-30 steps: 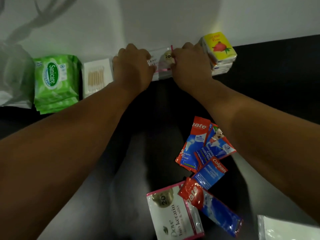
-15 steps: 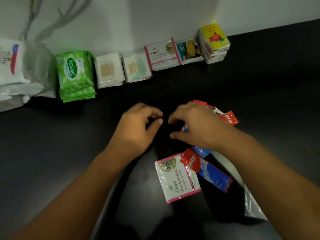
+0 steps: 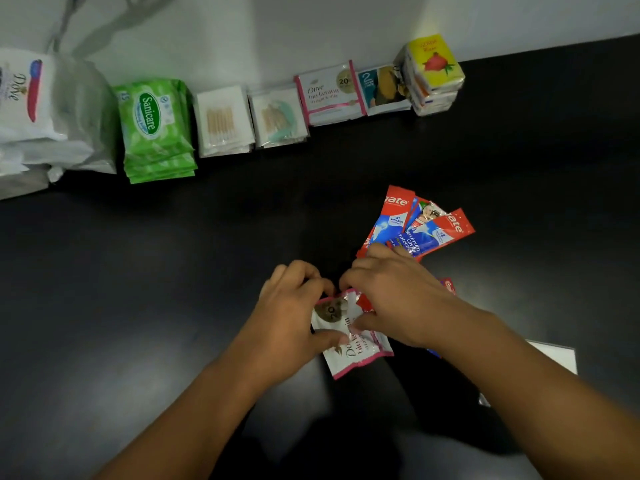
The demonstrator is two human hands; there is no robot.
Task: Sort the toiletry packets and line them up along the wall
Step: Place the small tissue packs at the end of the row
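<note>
- Both hands are working the loose Dove sachet (image 3: 351,344), which is lying on the black table (image 3: 138,306) at about 6 o'clock from the middle of the view, well away from the wall (image 3: 277,29).
- The left hand (image 3: 294,317) is curling round its left edge with the thumb pressing on the face. The right hand (image 3: 398,299) is pinching the top right part, so both are gripping the same sachet.
- My guess is they're using two hands because a red Colgate sachet (image 3: 363,302) is overlapping that corner, and they're peeling the two apart.
- More Colgate sachets (image 3: 415,226) are sitting fanned out at 1 o'clock from the hands, unsorted and probably waiting their turn.
- The sorted row is running along the wall at 12 o'clock: Sanicare wipes (image 3: 156,129), two cotton bud packs (image 3: 223,121), a matching Dove packet (image 3: 330,93), a teal sachet (image 3: 381,88) and a yellow tissue stack (image 3: 433,71).
- Like is going with like, so I'm betting this one is heading onto that matching Dove packet at 12 o'clock.
</note>
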